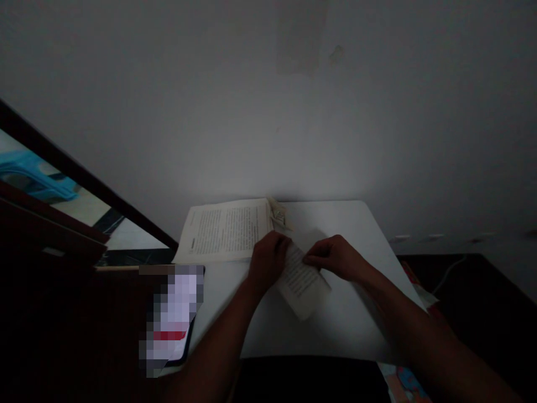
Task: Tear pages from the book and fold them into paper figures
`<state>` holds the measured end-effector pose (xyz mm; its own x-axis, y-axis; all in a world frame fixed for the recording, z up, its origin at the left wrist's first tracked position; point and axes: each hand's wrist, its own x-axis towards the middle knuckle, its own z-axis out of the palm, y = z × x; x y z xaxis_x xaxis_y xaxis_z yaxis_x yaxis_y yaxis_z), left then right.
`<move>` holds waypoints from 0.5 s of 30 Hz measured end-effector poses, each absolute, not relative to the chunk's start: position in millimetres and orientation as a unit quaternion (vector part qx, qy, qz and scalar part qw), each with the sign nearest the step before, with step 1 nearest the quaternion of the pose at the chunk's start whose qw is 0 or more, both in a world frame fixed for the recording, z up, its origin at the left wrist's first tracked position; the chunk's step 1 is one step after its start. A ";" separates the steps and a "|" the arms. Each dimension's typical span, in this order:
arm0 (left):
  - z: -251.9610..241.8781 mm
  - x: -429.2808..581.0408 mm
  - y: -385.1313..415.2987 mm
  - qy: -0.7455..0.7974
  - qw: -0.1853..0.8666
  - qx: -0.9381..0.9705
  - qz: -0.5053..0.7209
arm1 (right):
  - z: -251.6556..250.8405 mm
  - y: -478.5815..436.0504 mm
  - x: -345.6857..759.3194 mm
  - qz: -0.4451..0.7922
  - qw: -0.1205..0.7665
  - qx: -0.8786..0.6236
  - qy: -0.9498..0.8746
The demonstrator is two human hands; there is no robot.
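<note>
Between my hands, a printed sheet of paper [302,282] is held at a slant over the white table, its lower corner pointing toward me. My left hand [269,260] has its fingers closed on the sheet's upper left edge. On the other side, my right hand [335,257] pinches the right edge between thumb and finger. Just behind my left hand, an open book [224,230] lies with its printed page up. A crumpled or folded bit of printed paper [280,215] sits at the book's right edge.
The white table [335,218] stands against a grey wall [235,112]. At its left edge lies a phone [180,313] with a lit screen, partly blurred out. A dark-framed mirror or opening [100,179] is at the left. A pale cable [448,274] runs at the right.
</note>
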<state>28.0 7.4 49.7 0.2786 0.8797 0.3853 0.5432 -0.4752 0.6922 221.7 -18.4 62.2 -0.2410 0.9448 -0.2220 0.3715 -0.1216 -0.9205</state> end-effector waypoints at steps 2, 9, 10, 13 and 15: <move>50.5 22.3 9.4 0.502 0.216 0.731 0.408 | 61.2 -21.5 226.0 0.523 0.275 -0.547 -0.593; 51.1 18.1 6.9 0.554 0.308 0.643 0.429 | 48.7 -22.0 256.4 0.511 0.320 -0.530 -0.596; 49.9 18.2 7.1 0.547 0.342 0.634 0.426 | 46.0 -20.6 261.2 0.493 0.330 -0.537 -0.600; 44.1 18.9 9.0 0.523 0.455 0.596 0.405 | 40.1 -18.4 269.2 0.393 0.360 -0.577 -0.619; 39.0 19.9 10.3 0.521 0.503 0.557 0.407 | 38.7 -20.6 266.6 0.291 0.383 -0.591 -0.647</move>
<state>19.9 10.3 39.0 0.1261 0.9895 -0.0706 0.1707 0.0484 0.9841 266.6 -20.6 38.7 -0.0066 0.9884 0.1516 0.5417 0.1310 -0.8303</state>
